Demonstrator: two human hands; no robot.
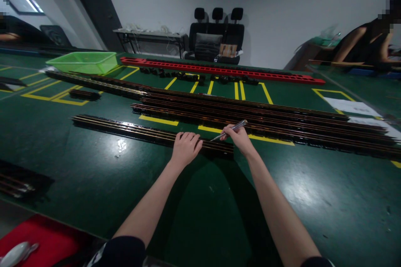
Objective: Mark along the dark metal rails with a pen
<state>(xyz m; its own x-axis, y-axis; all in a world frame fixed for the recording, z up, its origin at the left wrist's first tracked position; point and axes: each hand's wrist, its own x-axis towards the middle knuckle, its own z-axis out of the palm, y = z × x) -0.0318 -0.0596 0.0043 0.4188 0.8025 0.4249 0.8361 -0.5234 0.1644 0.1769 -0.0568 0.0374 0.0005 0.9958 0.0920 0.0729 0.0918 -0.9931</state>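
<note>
A long dark rail (125, 128) with several brass-coloured lines along it lies in front of me on the green table. My left hand (187, 148) is closed over the rail near its right end, fingers across the top and thumb to the side. My right hand (237, 137) pinches a silver pen-shaped tool (233, 127). The tool slants down to the left, its thin tip at the rail's top just right of my left hand. Whether the tip touches the rail, I cannot tell. The tool's exact kind is unclear.
Several similar long rails (257, 117) lie just beyond. Behind them are small black parts (188, 76), a red slotted strip (219, 69) and a green basket (84, 63). A short dark piece (84, 94) lies left. Papers (352, 107) lie right. People sit at both sides.
</note>
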